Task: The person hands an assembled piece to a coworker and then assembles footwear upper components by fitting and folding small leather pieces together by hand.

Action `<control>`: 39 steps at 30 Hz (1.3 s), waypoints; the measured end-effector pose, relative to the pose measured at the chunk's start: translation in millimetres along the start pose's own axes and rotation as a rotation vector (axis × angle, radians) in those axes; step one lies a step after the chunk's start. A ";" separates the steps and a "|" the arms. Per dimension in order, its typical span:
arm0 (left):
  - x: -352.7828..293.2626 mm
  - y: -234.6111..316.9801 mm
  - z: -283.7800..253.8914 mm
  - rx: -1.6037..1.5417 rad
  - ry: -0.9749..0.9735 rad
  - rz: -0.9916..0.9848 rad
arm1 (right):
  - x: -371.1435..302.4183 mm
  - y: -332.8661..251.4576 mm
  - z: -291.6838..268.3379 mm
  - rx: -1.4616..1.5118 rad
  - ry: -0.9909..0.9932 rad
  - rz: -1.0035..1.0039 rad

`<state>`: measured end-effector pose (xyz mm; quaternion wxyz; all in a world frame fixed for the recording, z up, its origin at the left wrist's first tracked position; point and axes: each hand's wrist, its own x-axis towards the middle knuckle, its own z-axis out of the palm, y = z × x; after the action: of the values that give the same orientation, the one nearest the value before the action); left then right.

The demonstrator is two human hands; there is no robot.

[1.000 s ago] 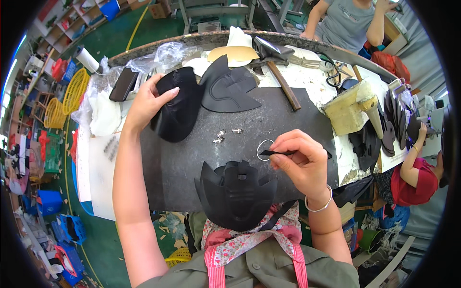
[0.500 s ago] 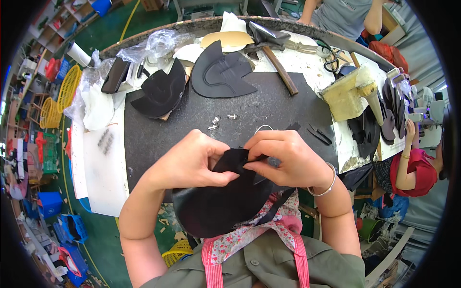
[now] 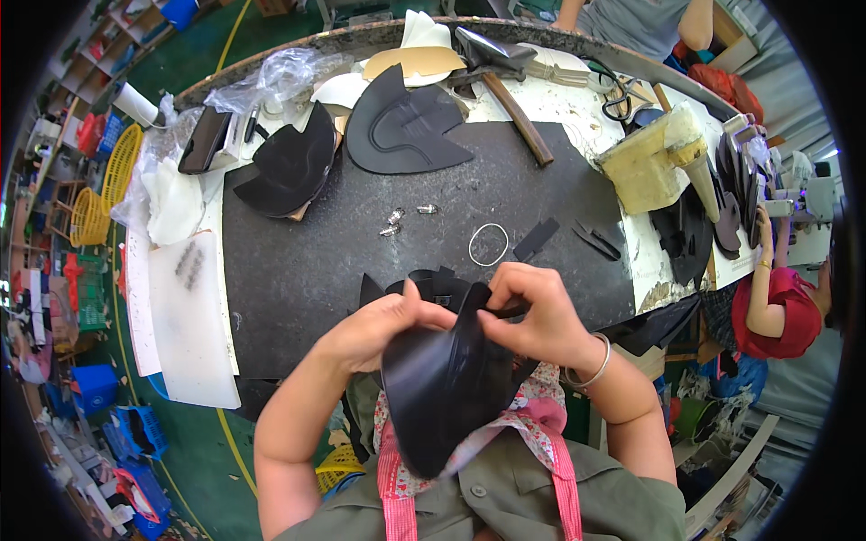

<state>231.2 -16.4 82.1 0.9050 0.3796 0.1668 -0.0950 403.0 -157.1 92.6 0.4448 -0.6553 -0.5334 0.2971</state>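
Legible text: none that I can read through my remote view. Marks: one dark, blurred patch [image 3: 189, 262] on the white board [image 3: 194, 338], left of the black mat [image 3: 298, 288]; undecipherable to me.

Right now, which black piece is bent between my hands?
The glossy piece nearest you, between your left hand and right hand; the grooved piece, cupped piece and half-hidden piece lie beyond it.
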 end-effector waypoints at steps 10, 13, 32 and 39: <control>-3.2 -68.7 7.4 0.242 0.174 0.359 | -21.5 8.6 10.4 0.304 -0.275 0.250; -11.1 -57.4 21.4 0.288 0.232 0.255 | -25.1 10.7 9.4 0.380 -0.334 0.301; -56.5 -29.3 -21.0 0.371 0.544 0.852 | -20.0 3.8 4.7 0.390 -0.392 0.371; -26.2 -26.3 -1.5 1.131 0.322 0.413 | -15.9 -6.3 11.7 0.489 -0.407 0.369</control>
<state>198.8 -32.4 73.7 0.5269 0.8342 0.1482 0.0666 386.1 -169.1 91.9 0.4121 -0.5423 -0.3968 0.6153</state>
